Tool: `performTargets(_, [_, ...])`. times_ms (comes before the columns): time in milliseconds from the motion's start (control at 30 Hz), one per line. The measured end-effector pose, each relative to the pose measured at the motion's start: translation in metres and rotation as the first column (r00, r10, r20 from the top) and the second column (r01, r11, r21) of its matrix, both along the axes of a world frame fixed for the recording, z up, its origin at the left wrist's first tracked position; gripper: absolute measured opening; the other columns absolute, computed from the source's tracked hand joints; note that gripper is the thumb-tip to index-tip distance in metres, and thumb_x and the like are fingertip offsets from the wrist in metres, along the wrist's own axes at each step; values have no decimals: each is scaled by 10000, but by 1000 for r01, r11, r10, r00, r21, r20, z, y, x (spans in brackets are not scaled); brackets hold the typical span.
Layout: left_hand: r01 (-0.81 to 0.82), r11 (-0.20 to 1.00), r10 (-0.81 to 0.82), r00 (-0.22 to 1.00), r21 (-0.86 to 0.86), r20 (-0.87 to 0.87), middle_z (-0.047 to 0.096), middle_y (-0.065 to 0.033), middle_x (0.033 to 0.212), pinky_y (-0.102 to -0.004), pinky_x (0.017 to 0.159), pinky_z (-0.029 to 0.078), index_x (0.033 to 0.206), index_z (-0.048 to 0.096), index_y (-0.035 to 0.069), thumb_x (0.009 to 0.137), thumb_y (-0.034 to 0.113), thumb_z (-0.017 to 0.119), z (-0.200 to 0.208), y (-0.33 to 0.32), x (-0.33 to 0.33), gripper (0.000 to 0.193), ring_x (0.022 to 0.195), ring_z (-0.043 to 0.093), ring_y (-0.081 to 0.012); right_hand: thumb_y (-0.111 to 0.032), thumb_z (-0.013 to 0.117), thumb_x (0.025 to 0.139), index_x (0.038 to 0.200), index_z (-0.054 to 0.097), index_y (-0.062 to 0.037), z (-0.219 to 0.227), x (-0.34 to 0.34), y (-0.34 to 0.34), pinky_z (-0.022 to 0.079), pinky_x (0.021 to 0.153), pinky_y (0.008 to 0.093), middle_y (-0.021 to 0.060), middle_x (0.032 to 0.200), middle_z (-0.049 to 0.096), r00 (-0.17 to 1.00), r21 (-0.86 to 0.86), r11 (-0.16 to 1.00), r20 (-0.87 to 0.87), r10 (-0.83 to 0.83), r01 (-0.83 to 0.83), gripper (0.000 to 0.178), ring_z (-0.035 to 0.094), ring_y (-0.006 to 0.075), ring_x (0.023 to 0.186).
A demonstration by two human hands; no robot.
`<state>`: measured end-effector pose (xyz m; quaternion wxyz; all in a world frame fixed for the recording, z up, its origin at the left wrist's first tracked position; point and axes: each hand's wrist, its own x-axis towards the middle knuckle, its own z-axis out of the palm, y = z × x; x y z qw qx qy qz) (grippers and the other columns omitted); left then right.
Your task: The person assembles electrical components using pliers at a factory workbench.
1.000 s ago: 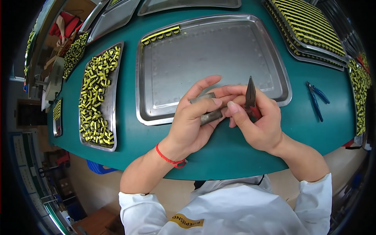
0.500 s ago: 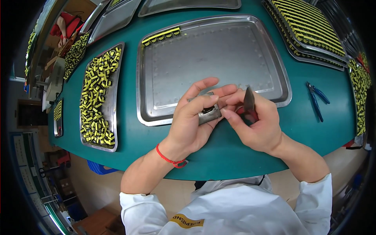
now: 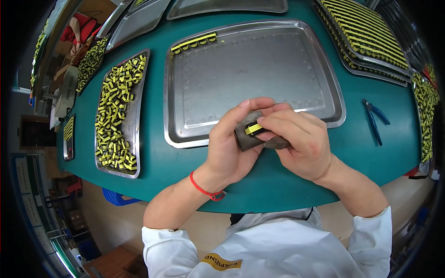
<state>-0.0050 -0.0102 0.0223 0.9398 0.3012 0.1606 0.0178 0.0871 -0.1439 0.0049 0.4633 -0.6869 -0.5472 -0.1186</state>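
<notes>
Since a second ago: dark tool gone from right hand [image 3: 303, 143], now pinching yellow part [image 3: 253, 128] onto grey block [image 3: 252, 136] cupped in left hand [image 3: 232, 148], over counter's near edge. Risk: slipping off, dropping beside steel tray [image 3: 185, 134].

Person wears a white work coat [image 3: 278, 250], collar area visible at the lower middle of the view. Sleeves pushed up past mid-forearm, bunched in white cuffs on both arms. Small yellow patch [image 3: 222, 262] with dark lettering on the chest. Left hand [image 3: 232, 143]: thin red string bracelet [image 3: 206, 191] around the wrist, knotted. Right hand [image 3: 301, 143]: bare, no band. No gloves, no rings visible on the fingers [image 3: 241, 111].
</notes>
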Motion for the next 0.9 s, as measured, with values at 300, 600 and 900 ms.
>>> performTargets(300, [-14, 1000, 14, 1000, 27, 0, 597, -205, 1250, -412, 981, 469, 1230, 520, -9, 1001, 369, 443, 1, 2, 0, 449, 1109, 590, -267, -3, 751, 744, 997, 675, -45, 4, -2, -1, 478, 574, 305, 94, 870, 689, 998, -29, 999, -45, 39, -41, 268, 674, 229, 703])
performTargets(600, [-252, 771, 116, 959, 585, 260, 607, -194, 1192, -444, 1073, 424, 1323, 417, -33, 889, -65, 555, -5, -1, -5, 456, 1231, 560, -328, 60, 657, 860, 1136, 511, 16, 5, -7, -18, 534, 658, 225, 75, 944, 626, 654, -31, 983, -750, 98, -182, 315, 626, 108, 773])
performTargets(900, [-430, 268, -162, 862, 862, 480, 577, -233, 1249, -497, 1166, 211, 1359, 396, -38, 905, -74, 493, -10, -1, -8, 466, 1252, 548, -345, 64, 663, 833, 1238, 473, 20, 6, -23, -19, 530, 788, 235, 87, 1059, 620, 447, 64, 933, -865, 230, -355, 449, 639, 115, 903])
